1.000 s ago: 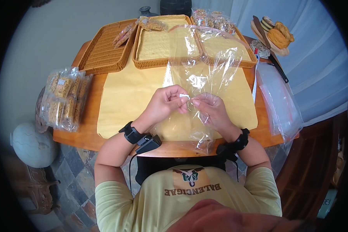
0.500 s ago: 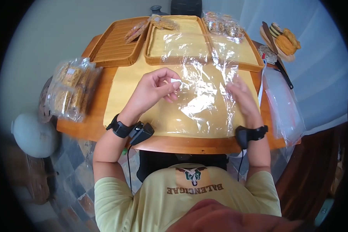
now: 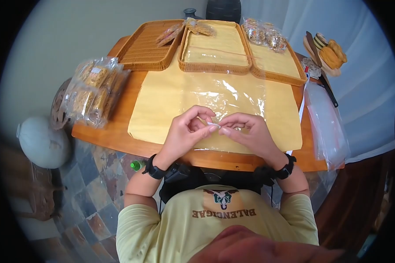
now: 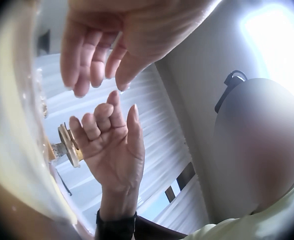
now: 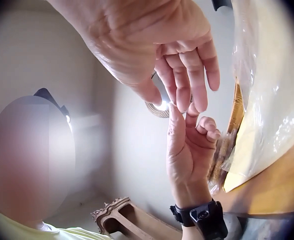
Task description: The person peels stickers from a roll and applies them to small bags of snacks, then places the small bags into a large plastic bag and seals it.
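In the head view both hands meet in front of the body, fingertips close together. My left hand pinches a small white slip between thumb and forefinger. At its other end, the thumb and forefinger of my right hand hold the slip's edge. A large clear plastic bag lies flat beyond the hands, on a yellow paper sheet. In the left wrist view the right hand faces the left, palm showing. The right wrist view shows the left hand below the right, its outer fingers curled.
Bagged snacks stand at the table's left. Three wicker trays line the back, with snack packs in the right one. Clear bags lie at right, near a black-handled tool and bread-like items.
The bag, earlier raised and crinkled around the hands, now lies flat on the paper. My right hand has moved away from the bag's right side to meet the left hand at the white slip.
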Demonstrator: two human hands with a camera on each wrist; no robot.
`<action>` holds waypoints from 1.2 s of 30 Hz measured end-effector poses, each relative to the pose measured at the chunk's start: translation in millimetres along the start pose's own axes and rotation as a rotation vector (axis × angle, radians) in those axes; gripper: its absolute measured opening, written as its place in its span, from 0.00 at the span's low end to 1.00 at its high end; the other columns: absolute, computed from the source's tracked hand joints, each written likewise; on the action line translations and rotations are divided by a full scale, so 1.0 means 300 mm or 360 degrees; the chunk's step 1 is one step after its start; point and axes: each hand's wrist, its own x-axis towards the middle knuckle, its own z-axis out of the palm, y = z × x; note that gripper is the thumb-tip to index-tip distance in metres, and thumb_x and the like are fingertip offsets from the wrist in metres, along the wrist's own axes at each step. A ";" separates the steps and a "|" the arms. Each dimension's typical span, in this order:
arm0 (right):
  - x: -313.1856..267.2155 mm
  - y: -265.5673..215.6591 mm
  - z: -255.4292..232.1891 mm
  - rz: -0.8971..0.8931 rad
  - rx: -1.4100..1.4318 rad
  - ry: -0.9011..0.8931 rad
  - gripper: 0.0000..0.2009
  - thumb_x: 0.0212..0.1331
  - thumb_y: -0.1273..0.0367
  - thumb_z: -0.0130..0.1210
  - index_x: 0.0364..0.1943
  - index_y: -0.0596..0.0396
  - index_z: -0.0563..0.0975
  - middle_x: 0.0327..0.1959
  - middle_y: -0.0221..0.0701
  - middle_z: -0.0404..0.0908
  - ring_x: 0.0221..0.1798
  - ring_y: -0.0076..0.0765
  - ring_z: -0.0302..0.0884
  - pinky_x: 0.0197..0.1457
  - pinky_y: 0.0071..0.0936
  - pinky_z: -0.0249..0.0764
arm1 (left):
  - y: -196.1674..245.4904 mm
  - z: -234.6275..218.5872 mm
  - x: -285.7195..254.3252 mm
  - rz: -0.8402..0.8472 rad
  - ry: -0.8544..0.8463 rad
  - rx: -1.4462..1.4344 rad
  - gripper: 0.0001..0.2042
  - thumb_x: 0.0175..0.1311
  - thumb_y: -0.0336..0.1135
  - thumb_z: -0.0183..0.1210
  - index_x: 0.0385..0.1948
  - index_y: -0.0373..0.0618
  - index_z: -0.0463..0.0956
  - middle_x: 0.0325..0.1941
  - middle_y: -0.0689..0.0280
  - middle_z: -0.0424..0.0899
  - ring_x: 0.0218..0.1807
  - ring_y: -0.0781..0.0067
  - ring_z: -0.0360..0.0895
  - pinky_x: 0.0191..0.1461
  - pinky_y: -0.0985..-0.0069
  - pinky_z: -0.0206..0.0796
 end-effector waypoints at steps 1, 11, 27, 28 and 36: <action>0.002 0.003 0.007 0.0008 0.0009 0.0007 0.09 0.53 0.72 0.54 0.36 0.62 0.76 0.32 0.28 0.78 0.35 0.17 0.73 0.40 0.16 0.70 | -0.005 -0.001 -0.007 0.0015 -0.0004 0.0074 0.12 0.50 0.26 0.61 0.37 0.41 0.71 0.27 0.73 0.71 0.23 0.92 0.67 0.25 0.92 0.58; 0.009 0.032 0.019 0.0207 0.0299 -0.0131 0.06 0.55 0.72 0.52 0.32 0.63 0.75 0.27 0.31 0.78 0.31 0.19 0.74 0.38 0.17 0.71 | -0.016 0.003 -0.051 0.0298 0.0021 0.0573 0.09 0.48 0.26 0.61 0.32 0.39 0.73 0.24 0.69 0.75 0.23 0.85 0.71 0.26 0.87 0.64; 0.031 0.062 0.086 0.0282 0.0541 -0.0054 0.05 0.54 0.72 0.52 0.30 0.62 0.73 0.21 0.31 0.74 0.22 0.23 0.72 0.24 0.17 0.70 | -0.027 -0.016 -0.124 0.0013 0.0166 -0.0011 0.08 0.53 0.25 0.59 0.32 0.35 0.71 0.26 0.67 0.77 0.26 0.84 0.76 0.30 0.87 0.68; 0.031 0.059 0.094 0.0281 0.0542 -0.0046 0.05 0.54 0.73 0.53 0.31 0.62 0.73 0.21 0.31 0.74 0.22 0.23 0.72 0.25 0.17 0.70 | -0.030 -0.019 -0.127 0.0017 0.0182 -0.0012 0.08 0.53 0.25 0.59 0.32 0.35 0.71 0.26 0.67 0.77 0.26 0.84 0.76 0.30 0.87 0.68; 0.029 0.073 0.127 0.0410 0.0615 -0.0255 0.06 0.55 0.73 0.52 0.32 0.64 0.73 0.23 0.32 0.75 0.23 0.22 0.73 0.27 0.17 0.70 | -0.050 -0.068 -0.182 -0.0145 0.0007 -0.0353 0.05 0.57 0.25 0.54 0.33 0.35 0.70 0.27 0.64 0.78 0.29 0.79 0.77 0.33 0.86 0.69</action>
